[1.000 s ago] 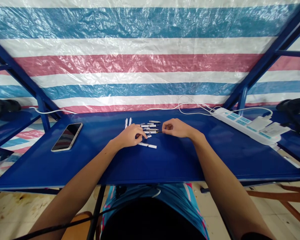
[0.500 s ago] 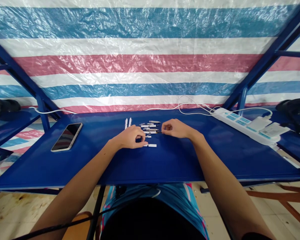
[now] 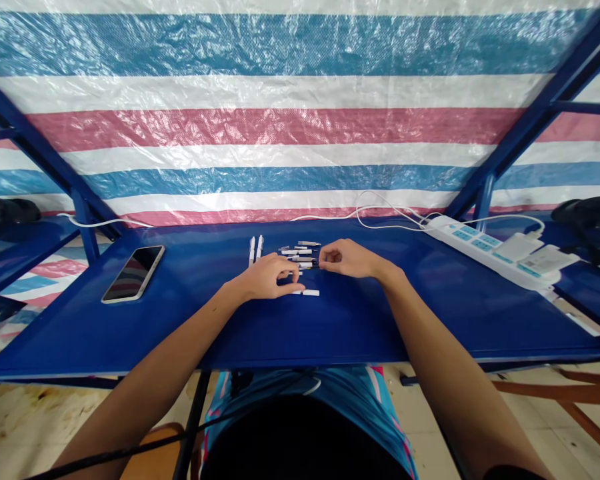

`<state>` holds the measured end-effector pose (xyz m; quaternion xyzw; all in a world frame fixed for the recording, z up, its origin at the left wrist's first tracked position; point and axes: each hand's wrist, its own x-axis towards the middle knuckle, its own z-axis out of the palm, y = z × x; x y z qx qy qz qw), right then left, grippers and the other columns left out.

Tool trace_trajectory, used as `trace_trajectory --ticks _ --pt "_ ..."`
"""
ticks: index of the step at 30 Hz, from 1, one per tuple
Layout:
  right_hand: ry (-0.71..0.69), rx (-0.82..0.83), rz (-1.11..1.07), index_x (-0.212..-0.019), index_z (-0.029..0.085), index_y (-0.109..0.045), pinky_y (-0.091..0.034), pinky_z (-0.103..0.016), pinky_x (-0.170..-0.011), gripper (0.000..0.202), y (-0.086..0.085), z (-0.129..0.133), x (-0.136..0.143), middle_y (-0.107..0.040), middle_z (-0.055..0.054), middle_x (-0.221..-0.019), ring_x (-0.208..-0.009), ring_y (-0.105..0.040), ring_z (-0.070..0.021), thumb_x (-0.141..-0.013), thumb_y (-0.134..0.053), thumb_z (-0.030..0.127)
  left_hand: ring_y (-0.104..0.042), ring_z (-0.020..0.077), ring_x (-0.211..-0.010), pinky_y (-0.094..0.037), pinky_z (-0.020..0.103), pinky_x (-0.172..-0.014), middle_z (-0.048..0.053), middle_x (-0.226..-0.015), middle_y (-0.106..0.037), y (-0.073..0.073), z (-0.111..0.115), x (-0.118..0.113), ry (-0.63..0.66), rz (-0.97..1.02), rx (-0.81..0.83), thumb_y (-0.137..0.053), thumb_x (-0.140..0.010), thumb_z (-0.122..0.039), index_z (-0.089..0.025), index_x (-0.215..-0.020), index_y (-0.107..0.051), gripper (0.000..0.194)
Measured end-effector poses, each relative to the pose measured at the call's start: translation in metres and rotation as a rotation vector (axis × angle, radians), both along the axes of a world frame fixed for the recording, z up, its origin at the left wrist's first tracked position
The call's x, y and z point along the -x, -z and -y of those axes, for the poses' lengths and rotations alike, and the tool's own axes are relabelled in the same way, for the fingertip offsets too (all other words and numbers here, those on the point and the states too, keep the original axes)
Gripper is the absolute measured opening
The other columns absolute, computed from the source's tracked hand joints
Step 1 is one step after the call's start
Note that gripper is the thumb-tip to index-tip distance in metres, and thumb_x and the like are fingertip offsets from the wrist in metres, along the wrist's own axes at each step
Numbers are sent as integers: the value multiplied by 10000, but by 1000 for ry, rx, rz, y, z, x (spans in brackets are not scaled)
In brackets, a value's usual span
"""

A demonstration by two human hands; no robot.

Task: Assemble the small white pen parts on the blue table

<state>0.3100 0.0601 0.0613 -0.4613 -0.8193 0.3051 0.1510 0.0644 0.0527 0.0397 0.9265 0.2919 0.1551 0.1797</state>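
My left hand is over the table, fingers curled and thumb at a white pen part, whose left end is partly hidden. My right hand is closed in a pinch, its fingertips at the right ends of a group of pens; what lies between them is too small to make out. Several white and clear pens and pen parts lie sideways between the hands. Just beyond my left hand, two white pens lie side by side, pointing away from me.
A phone lies on the blue table at the left. On the right is a white power strip with chargers plugged in. A white cable runs along the back edge, before a striped plastic sheet. Blue metal posts flank the table.
My left hand has moved slightly right, and the white pen part at its thumb has shifted right too. My right hand has moved a little left, closer to the pens.
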Motion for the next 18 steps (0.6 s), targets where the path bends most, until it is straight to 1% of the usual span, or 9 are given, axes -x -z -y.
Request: trace_trajectory --ticks 2,4,7,9,12,15,18 --pt "-25 -1 -21 -712 178 -655 -377 -280 -611 206 2 0 2 -596 -5 -613 -582 -507 -146 -771 -558 350 -534 172 -677 -417 306 -750 -7 -674 -538 0 -1 2 -75 88 -48 -578 -972 -436 -189 -844 -666 292" --pt "-51 -4 -59 -726 176 -665 -382 -278 -611 203 4 1 5 -594 -4 -615 -581 -511 -146 -779 -563 343 -557 192 -735 -433 304 -750 8 -725 -559 1 -3 3 -134 142 -98 -578 -972 -412 -192 -918 -686 251" --pt "-93 -11 -132 -743 172 -665 -395 -273 -611 199 6 3 11 -609 -7 -649 -586 -513 -142 -798 -562 333 -584 217 -835 -465 315 -783 37 -840 -609 3 -5 4 -140 134 -111 -625 -958 -400 -204 -1019 -711 222" --pt "-108 -28 -166 -744 172 -657 -399 -273 -616 196 7 4 15 -615 -4 -666 -591 -506 -137 -810 -565 333 -594 229 -883 -479 332 -822 53 -885 -634 4 -5 4 -119 119 -100 -636 -959 -375 -207 -1008 -726 197" --pt "-102 -63 -191 -746 174 -655 -402 -277 -632 196 7 5 17 -602 7 -654 -596 -488 -130 -823 -570 333 -599 233 -907 -487 350 -860 62 -886 -648 4 -7 4 -100 112 -86 -611 -968 -312 -198 -934 -736 172" --pt "-96 -68 -199 -768 170 -678 -406 -280 -643 205 8 4 17 -597 9 -648 -600 -491 -131 -831 -581 339 -599 228 -884 -494 349 -847 60 -864 -647 5 -9 5 -111 109 -71 -598 -962 -288 -192 -903 -730 174" --pt "-79 -45 -199 -808 166 -709 -395 -278 -629 234 9 2 14 -594 8 -638 -600 -504 -138 -824 -624 384 -597 215 -849 -489 336 -819 54 -846 -644 4 -13 9 -140 123 -73 -597 -953 -273 -187 -885 -723 167"
